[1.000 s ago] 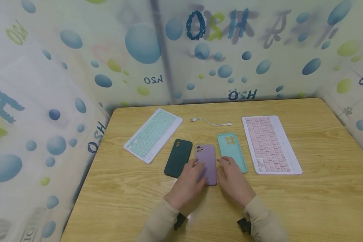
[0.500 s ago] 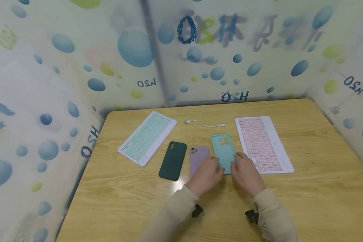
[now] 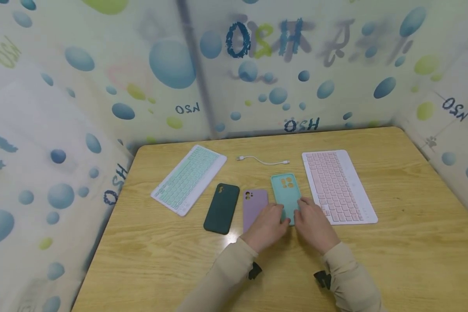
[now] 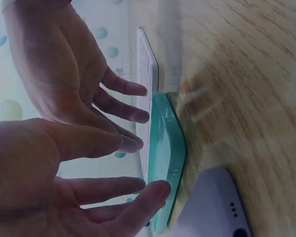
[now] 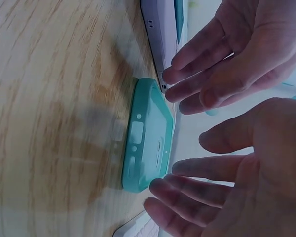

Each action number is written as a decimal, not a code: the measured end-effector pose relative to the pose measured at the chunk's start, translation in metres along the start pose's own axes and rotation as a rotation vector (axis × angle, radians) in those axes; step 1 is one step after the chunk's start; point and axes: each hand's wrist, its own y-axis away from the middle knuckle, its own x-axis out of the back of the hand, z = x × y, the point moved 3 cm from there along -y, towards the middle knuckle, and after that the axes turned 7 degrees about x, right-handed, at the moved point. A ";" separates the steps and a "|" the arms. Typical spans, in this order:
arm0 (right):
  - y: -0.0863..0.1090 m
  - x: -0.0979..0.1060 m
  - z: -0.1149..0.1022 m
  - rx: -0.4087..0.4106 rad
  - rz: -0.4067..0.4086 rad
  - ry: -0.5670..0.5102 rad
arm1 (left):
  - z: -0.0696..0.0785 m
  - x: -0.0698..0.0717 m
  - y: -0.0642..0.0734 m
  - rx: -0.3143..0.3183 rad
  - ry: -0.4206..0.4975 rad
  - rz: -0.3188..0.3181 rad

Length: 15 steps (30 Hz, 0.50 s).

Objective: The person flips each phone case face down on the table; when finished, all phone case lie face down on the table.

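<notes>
A teal phone case (image 3: 286,193) lies on the table, hollow side up, with camera cutouts at its far end. My left hand (image 3: 268,227) is at its left edge, partly covering the purple phone case (image 3: 254,204). At the teal case's right edge is my right hand (image 3: 316,223). In the left wrist view the fingers of the left hand (image 4: 39,177) are loosely extended, one fingertip right at the case's rim. The right wrist view shows the right hand (image 5: 256,173) likewise relaxed, fingertips beside the teal rim. Left of the purple case lies a dark green phone case (image 3: 222,208).
A white keyboard with mint keys (image 3: 189,180) lies angled at the back left. On the right is a white keyboard with pink keys (image 3: 337,186). A short white cable (image 3: 263,161) lies behind the cases. Patterned walls stand behind the wooden table (image 3: 148,264).
Both hands have moved right, from either side of the purple case to either side of the teal one. In the last half second they have barely moved. The head view has shifted slightly.
</notes>
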 end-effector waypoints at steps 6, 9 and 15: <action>-0.001 0.000 0.001 0.000 -0.005 0.025 | -0.001 -0.003 -0.002 0.009 -0.014 -0.009; -0.001 0.001 0.001 0.007 0.000 0.040 | -0.001 -0.004 -0.003 0.016 -0.008 -0.020; -0.001 0.002 0.002 0.008 -0.023 0.035 | -0.001 -0.006 -0.005 0.023 0.008 -0.033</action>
